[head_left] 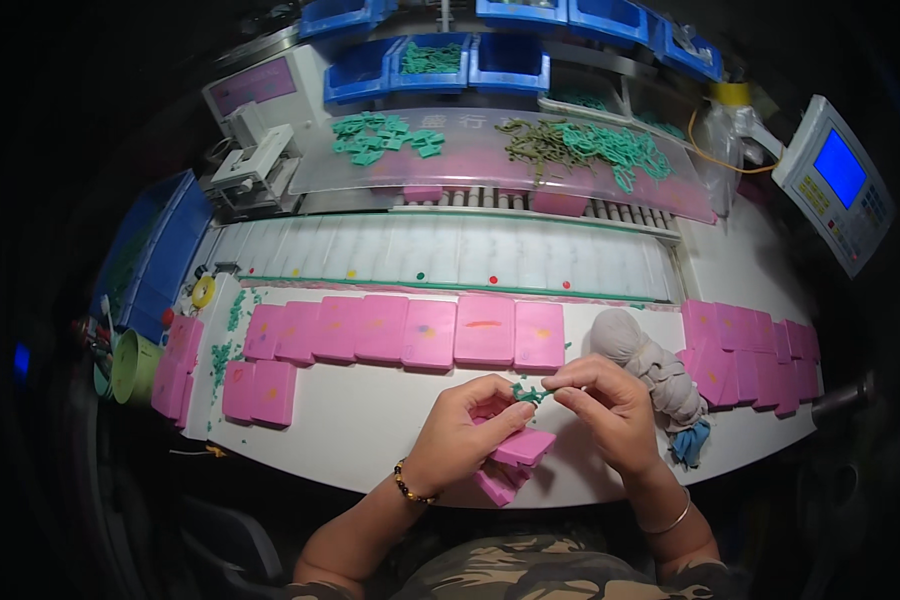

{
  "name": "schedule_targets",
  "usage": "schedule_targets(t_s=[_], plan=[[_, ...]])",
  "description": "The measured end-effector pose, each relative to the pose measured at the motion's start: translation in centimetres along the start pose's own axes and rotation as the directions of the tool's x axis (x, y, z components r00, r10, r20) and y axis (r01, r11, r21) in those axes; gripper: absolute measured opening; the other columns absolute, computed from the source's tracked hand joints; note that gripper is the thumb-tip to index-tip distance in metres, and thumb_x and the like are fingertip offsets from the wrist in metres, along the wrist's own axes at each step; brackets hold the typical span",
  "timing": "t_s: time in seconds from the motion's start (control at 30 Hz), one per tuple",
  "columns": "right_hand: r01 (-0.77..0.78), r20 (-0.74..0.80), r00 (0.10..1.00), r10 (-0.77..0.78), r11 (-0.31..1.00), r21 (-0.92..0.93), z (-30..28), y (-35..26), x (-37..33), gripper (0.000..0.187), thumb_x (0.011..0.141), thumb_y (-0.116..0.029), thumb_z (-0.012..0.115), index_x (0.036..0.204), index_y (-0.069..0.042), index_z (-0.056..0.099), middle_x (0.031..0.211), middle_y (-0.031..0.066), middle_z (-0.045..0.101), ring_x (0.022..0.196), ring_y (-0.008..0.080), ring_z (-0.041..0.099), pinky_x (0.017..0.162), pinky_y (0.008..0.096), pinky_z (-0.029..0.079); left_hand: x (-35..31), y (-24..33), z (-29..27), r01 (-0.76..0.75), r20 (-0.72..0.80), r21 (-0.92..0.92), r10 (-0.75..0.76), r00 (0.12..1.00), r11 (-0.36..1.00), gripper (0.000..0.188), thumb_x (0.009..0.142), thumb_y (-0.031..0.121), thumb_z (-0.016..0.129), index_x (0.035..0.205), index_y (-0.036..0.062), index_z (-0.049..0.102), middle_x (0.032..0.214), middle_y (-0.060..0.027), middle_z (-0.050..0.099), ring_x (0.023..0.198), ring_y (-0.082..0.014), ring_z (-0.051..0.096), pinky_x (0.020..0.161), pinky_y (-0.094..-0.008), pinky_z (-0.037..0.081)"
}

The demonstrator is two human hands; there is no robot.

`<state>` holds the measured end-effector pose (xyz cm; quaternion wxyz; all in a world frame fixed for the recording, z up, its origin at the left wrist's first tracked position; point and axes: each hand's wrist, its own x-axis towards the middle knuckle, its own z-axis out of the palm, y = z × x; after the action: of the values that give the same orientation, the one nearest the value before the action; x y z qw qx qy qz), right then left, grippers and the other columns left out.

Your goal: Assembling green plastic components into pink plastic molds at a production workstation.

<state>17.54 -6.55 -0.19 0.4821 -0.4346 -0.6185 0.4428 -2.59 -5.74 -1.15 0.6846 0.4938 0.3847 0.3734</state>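
My left hand (462,428) is closed around a pink rubber mould (525,447), whose parts are bent apart over the front edge of the table. A small, branching green wax piece (530,394) sits between my two hands, at the upper end of the mould. From the right, the thumb and forefinger of my right hand (615,415) pinch this piece. Whether part of it still sits in the mould is hidden by my left fingers. Just beyond my hands lies a row of closed pink moulds (430,333).
A wrapped grey cloth bundle (645,365) lies right of my right hand, beside more stacked moulds (735,350). Green crumbs (220,365) dot the left side. Green wax pieces (610,150) lie on a translucent shelf (460,165) below blue bins (510,65). A control panel (838,185) stands right.
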Motion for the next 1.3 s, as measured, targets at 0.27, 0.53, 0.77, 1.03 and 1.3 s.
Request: schedule_targets(t_s=[0.27,0.53,0.77,1.03,1.3], plan=[[-0.079,-0.108,0.992,0.067,0.991,-0.106,-0.8,0.0,0.5,0.002,0.083,-0.001,0.068,0.083,0.001,0.067,0.081,0.0048,0.062,0.071,0.0102,0.054,0.063,0.0218,0.04,-1.7,4.5,-9.1,0.128,-0.23,0.032,-0.117,0.966,0.991,0.014,0.091,0.016,0.063,0.088,0.0026,0.061,0.081,-0.0037,0.065,0.072,-0.0077,0.06,0.066,-0.0215,0.049],[0.077,-0.051,0.992,-0.113,0.882,-0.464,-1.3,-0.6,0.0,0.003,0.079,0.002,0.067,0.079,0.002,0.064,0.075,0.0068,0.054,0.066,0.0158,0.051,0.061,0.0264,0.041,-5.0,14.7,-27.6,-0.762,-0.796,-0.089,0.414,0.441,0.641,0.027,0.093,0.024,0.044,0.105,0.0053,0.06,0.099,-0.0115,0.063,0.087,-0.0269,0.064,0.084,-0.0414,0.052],[0.222,0.014,0.967,-0.253,0.819,-0.528,-0.7,-1.7,0.0,0.015,0.077,0.002,0.069,0.092,0.0,0.069,0.092,0.0115,0.059,0.08,0.0238,0.058,0.071,0.03,0.047,-0.7,6.4,-13.2,-0.237,-0.484,-0.278,0.077,0.872,0.931,0.039,0.095,0.027,0.053,0.129,0.0077,0.056,0.101,-0.0122,0.068,0.078,-0.0191,0.068,0.061,-0.0261,0.055],[0.505,0.328,0.863,-0.385,0.685,-0.525,3.7,-2.3,-0.6,0.049,0.065,0.0,0.073,0.112,-0.004,0.066,0.108,0.0134,0.06,0.096,0.0312,0.058,0.083,0.0378,0.048,2.6,-0.2,0.2,-0.005,-0.002,-0.492,0.004,1.0,0.871,0.046,0.102,0.038,0.045,0.126,0.0004,0.056,0.122,-0.0104,0.06,0.107,-0.0152,0.059,0.095,-0.029,0.046],[0.525,0.251,0.845,-0.473,0.642,-0.559,1.8,-2.9,0.1,0.032,0.076,0.002,0.061,0.107,-0.001,0.069,0.106,0.0146,0.069,0.098,0.0331,0.066,0.086,0.0407,0.05,3.0,0.4,2.5,0.067,0.069,-0.52,-0.037,0.997,0.851,0.058,0.095,0.061,0.043,0.107,0.0056,0.058,0.092,-0.0039,0.062,0.082,-0.0108,0.063,0.071,-0.0249,0.053]])
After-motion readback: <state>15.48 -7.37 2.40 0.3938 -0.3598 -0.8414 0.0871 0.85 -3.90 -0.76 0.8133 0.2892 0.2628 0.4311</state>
